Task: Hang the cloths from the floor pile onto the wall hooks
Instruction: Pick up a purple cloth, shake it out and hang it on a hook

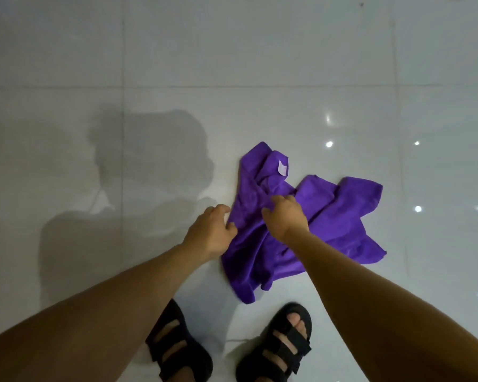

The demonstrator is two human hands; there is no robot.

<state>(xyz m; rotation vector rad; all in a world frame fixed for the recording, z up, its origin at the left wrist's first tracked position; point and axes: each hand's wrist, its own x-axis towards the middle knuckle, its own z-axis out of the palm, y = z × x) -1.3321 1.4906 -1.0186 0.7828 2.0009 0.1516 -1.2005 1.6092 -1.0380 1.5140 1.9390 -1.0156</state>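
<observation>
Person's shadow point(149, 150) falls on the white tiled floor point(66, 64), up and left of the left hand point(210, 230). Left hand is at the left edge of the purple cloth point(342, 216), fingers curled and thumb touching the fabric; cannot tell if it actually holds any. Black sandal point(177, 348) sits on the floor below this hand. The purple cloth lies crumpled on the floor, spreading from just right of the left hand, under the right hand point(286, 216) and well past it to the right. A small white label point(283, 168) shows on the cloth above the right hand. Right hand is over the middle of the cloth, fingers and thumb curled down into the fabric, gripping a fold. Second black sandal point(282, 343) sits below the right hand. Bright light reflections point(417, 209) dot the floor, far right of both hands.
</observation>
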